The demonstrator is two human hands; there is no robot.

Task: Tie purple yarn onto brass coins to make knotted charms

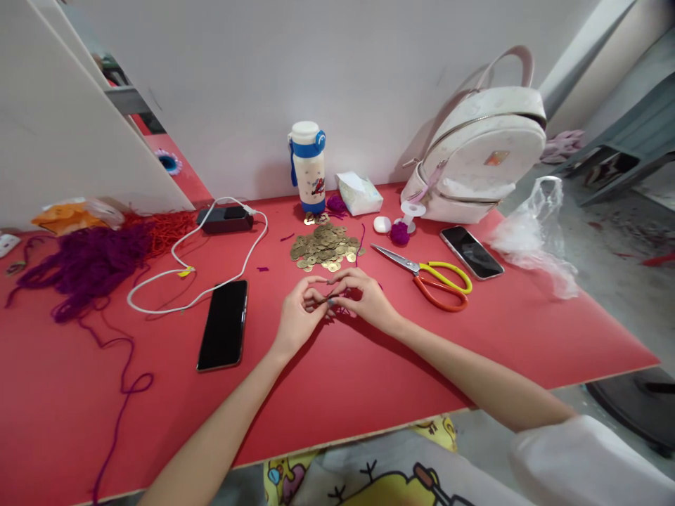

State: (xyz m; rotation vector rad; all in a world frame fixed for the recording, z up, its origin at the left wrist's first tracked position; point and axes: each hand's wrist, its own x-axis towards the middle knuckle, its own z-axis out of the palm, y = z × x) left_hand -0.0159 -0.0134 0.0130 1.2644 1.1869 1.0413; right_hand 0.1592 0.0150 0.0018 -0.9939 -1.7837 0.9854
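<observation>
My left hand [300,313] and my right hand [363,299] meet at the fingertips over the red table, both closed in a pinch. Short strands of purple yarn [344,310] show between and under the fingers. Whether a coin is pinched along with them is hidden. Just beyond my hands lies a heap of brass-coloured coins with holes [324,246]. One loose purple strand [361,244] runs along the heap's right side. Scissors [422,270] with yellow and orange handles rest open to the right of my right hand.
Left are a black phone [223,325], a white cable [182,309], a dark power bank [226,219] and tangled purple yarn [100,263]. Behind the coins stand a bottle [309,169] and a tissue pack [359,194]. A second phone [472,251], white backpack [474,154] and plastic bag [538,242] are right.
</observation>
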